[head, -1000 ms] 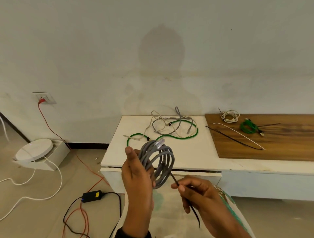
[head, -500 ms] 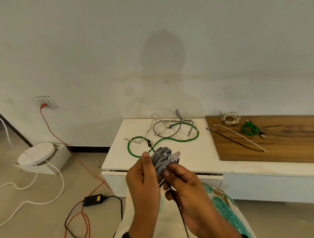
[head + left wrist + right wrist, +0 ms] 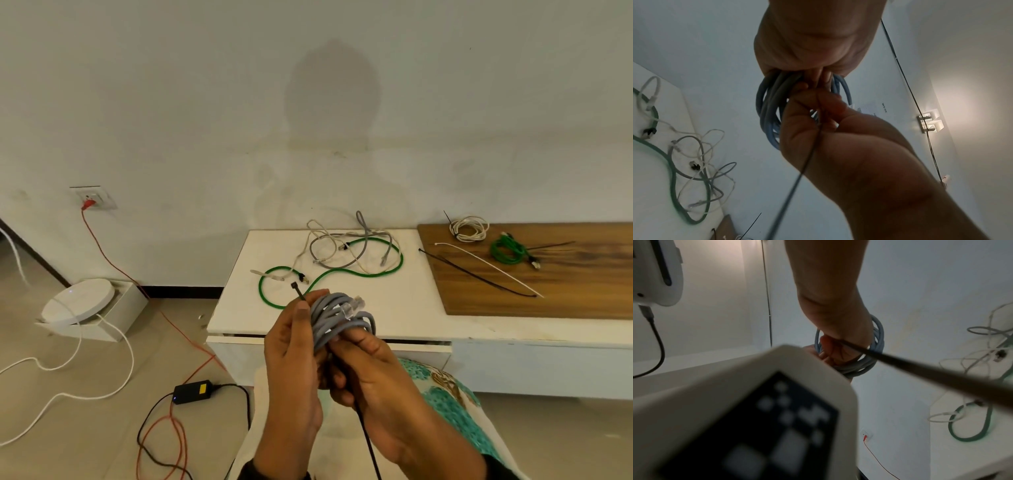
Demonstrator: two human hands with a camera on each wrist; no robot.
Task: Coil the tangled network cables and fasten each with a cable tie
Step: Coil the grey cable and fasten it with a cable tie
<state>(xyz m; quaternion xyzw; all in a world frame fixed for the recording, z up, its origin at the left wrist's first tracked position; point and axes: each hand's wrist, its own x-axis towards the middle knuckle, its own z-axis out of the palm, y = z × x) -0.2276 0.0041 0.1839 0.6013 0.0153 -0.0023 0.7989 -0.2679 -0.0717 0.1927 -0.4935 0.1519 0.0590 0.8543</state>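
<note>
- Grey cable coil (image 3: 337,317): centre frame, above the white table's (image 3: 404,308) edge; my left hand (image 3: 291,349) grips it closed.
- Black cable tie (image 3: 368,442): pinched by my right hand (image 3: 373,370), head (image 3: 294,285) poking out upper left of the coil.
- I judge: keep strands bunched, feed the tail into the head squarely.

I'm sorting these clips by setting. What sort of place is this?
Probably a plain room in a home or small office: bare painted wall with a wall socket, a low white table strewn with network cables, a power adapter on the floor.
</note>
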